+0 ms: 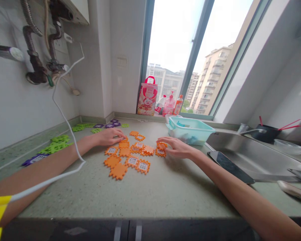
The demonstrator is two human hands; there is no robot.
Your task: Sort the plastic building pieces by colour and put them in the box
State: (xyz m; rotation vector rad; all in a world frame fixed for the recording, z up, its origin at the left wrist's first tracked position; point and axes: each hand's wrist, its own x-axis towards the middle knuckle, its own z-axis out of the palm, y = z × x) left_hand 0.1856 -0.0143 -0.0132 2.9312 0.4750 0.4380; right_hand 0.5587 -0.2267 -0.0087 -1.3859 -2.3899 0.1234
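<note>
Orange interlocking tiles with toothed edges, several with white window-pattern stickers, lie in a loose cluster on the counter, a plain orange tile (118, 171) at its near side. At the cluster's far left, my left hand (110, 136) has its fingers closed at the edge of an orange tile (124, 144). On the right side, my right hand (178, 147) curves its fingers over a stickered orange tile (161, 152), the thumb beside it. Another orange tile (139, 137) lies apart, farther back between the hands.
Green tiles (56, 145) and purple tiles (112, 125) lie to the left and back. A white cable (65, 117) hangs across my left arm. A turquoise basket (194, 125), a phone (229, 166) and the sink (266, 160) are right. Bottles (169, 105) and a bag (147, 98) stand by the window.
</note>
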